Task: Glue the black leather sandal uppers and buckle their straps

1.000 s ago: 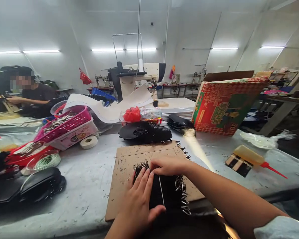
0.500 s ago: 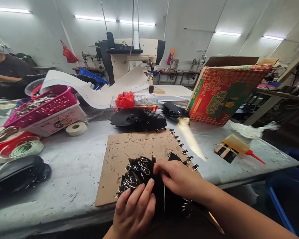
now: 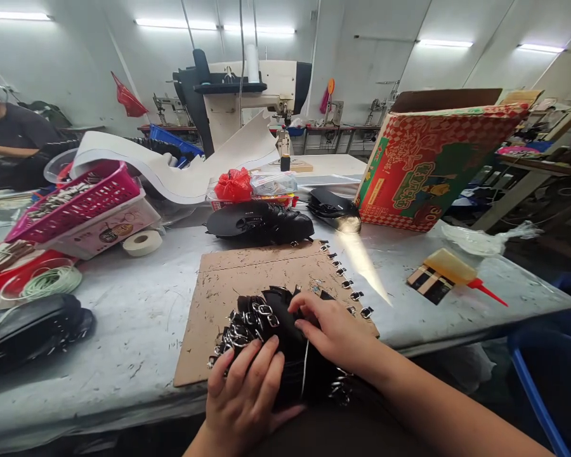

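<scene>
A thick bundle of black straps with silver buckles lies at the table's near edge, partly over a cardboard sheet. My left hand rests across the near left of the bundle, its fingers over the straps and its thumb along the lower side. At the bundle's top right, the thumb and curled fingers of my right hand pinch at a black strap, which the fingers largely hide. A thin white cord hangs down the dark straps between my hands. More buckles show below my right wrist.
Single buckled straps line the sheet's right edge. Behind lie black shoe parts, with a red carton and a yellow glue bottle to the right. Leftward are a pink basket, a tape roll and a black bundle.
The view has shifted slightly. My right fingertips have spread a little, and more of a broad black strap surface shows beside them. My left hand keeps its place on the bundle.
</scene>
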A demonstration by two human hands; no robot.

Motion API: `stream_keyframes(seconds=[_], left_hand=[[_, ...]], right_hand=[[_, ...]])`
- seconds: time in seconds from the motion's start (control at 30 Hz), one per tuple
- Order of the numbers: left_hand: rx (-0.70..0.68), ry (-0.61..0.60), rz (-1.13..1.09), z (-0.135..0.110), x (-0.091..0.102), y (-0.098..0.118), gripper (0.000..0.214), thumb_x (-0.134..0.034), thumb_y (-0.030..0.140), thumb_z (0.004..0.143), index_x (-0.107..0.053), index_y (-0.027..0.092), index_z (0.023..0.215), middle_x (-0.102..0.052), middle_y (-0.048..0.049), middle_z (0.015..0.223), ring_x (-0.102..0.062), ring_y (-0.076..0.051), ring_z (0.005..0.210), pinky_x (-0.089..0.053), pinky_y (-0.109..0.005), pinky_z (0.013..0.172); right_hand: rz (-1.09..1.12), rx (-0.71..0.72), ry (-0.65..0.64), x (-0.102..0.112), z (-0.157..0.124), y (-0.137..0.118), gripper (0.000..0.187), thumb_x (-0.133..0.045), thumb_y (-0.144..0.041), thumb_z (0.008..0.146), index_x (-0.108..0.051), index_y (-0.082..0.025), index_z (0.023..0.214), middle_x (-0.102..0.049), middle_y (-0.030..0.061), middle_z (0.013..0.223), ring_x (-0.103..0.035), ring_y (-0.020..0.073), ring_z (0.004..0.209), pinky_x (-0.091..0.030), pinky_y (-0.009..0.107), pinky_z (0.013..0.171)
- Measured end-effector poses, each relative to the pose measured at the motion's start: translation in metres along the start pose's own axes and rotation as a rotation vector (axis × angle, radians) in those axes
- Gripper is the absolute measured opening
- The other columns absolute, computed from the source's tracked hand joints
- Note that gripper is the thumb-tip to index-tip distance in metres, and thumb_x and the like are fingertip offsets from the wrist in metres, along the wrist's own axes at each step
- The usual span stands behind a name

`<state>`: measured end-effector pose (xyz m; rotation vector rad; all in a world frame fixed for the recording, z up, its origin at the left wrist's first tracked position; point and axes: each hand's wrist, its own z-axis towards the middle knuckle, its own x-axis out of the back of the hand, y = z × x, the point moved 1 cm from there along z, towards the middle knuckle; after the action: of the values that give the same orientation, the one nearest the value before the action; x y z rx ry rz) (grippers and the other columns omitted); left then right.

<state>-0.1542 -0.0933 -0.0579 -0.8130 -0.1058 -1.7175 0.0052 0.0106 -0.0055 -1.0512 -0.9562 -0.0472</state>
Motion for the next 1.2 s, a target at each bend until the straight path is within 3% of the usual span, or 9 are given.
stream_keyframes(seconds=[0.1,0.2,0.27,0.4,0.6,0.93,1.13,1.2], left_hand=[[0.014,-0.006,0.005,-0.0001,-0.0010,-0.0004,0.052,-0.054,0.063,0.071,-0.067,0.019,0.095,-0.069,-0.0059,0.098,-0.054,-0.023,0.096,-0.020,-0.041,0.104],[0.008,0.004,-0.001,0.0028,0.0000,-0.0002,0.055,-0.058,0.063,0.068,-0.067,0.016,0.095,-0.070,-0.0082,0.094,-0.055,-0.023,0.094,-0.019,-0.040,0.104],[-0.004,0.008,-0.008,0.0051,0.0012,0.0001,0.054,-0.060,0.061,0.067,-0.068,0.015,0.093,-0.070,-0.0088,0.090,-0.055,-0.023,0.092,-0.019,-0.039,0.105],[-0.013,0.006,-0.010,0.0057,0.0023,0.0006,0.054,-0.060,0.062,0.067,-0.068,0.015,0.093,-0.070,-0.0079,0.090,-0.055,-0.023,0.091,-0.019,-0.039,0.104],[0.012,0.017,0.002,0.0030,0.0014,0.0017,0.052,-0.057,0.063,0.068,-0.068,0.018,0.093,-0.070,-0.0061,0.090,-0.055,-0.022,0.090,-0.022,-0.039,0.103],[0.005,0.025,-0.007,-0.0004,0.0007,0.0010,0.051,-0.058,0.060,0.071,-0.068,0.017,0.096,-0.071,-0.0050,0.092,-0.055,-0.021,0.092,-0.020,-0.040,0.105],[0.000,0.017,-0.001,-0.0003,0.0014,0.0000,0.056,-0.059,0.063,0.068,-0.067,0.017,0.098,-0.071,-0.0056,0.095,-0.057,-0.022,0.093,-0.017,-0.038,0.107],[-0.003,0.016,-0.008,0.0008,0.0019,-0.0007,0.058,-0.060,0.063,0.067,-0.067,0.015,0.099,-0.071,-0.0061,0.096,-0.057,-0.023,0.094,-0.016,-0.038,0.108]], right_hand=[[0.019,0.064,0.017,-0.0003,0.0006,0.0015,0.024,-0.046,-0.006,0.080,-0.063,-0.019,0.090,-0.066,0.0021,0.091,-0.060,0.0159,0.086,-0.044,0.028,0.079],[0.028,-0.004,0.006,0.0013,0.0006,0.0022,0.014,-0.060,-0.022,0.078,-0.065,-0.019,0.091,-0.067,0.0034,0.090,-0.060,0.0187,0.084,-0.045,0.029,0.076],[0.033,-0.032,-0.002,0.0017,0.0000,0.0029,0.021,-0.068,-0.029,0.073,-0.065,-0.019,0.091,-0.066,0.0027,0.088,-0.060,0.0189,0.081,-0.045,0.029,0.073],[0.031,-0.023,0.029,0.0003,-0.0009,0.0033,0.012,-0.061,-0.021,0.078,-0.064,-0.018,0.089,-0.066,0.0029,0.086,-0.059,0.0168,0.079,-0.043,0.028,0.071],[0.031,-0.077,-0.024,-0.0010,0.0003,-0.0004,0.017,-0.067,-0.021,0.072,-0.062,-0.019,0.088,-0.063,0.0005,0.078,-0.055,0.0140,0.065,-0.041,0.025,0.060],[-0.029,-0.045,-0.070,-0.0004,0.0006,-0.0030,0.030,-0.069,-0.020,0.063,-0.060,-0.019,0.092,-0.062,0.0018,0.082,-0.055,0.0159,0.070,-0.041,0.026,0.064],[-0.014,-0.023,-0.017,-0.0051,0.0016,0.0021,0.021,-0.057,-0.013,0.070,-0.060,-0.017,0.090,-0.061,0.0006,0.073,-0.054,0.0139,0.063,-0.041,0.025,0.061],[0.022,-0.035,-0.013,-0.0064,0.0019,0.0045,0.028,-0.055,-0.011,0.071,-0.057,-0.017,0.097,-0.061,0.0007,0.075,-0.055,0.0135,0.061,-0.041,0.025,0.060]])
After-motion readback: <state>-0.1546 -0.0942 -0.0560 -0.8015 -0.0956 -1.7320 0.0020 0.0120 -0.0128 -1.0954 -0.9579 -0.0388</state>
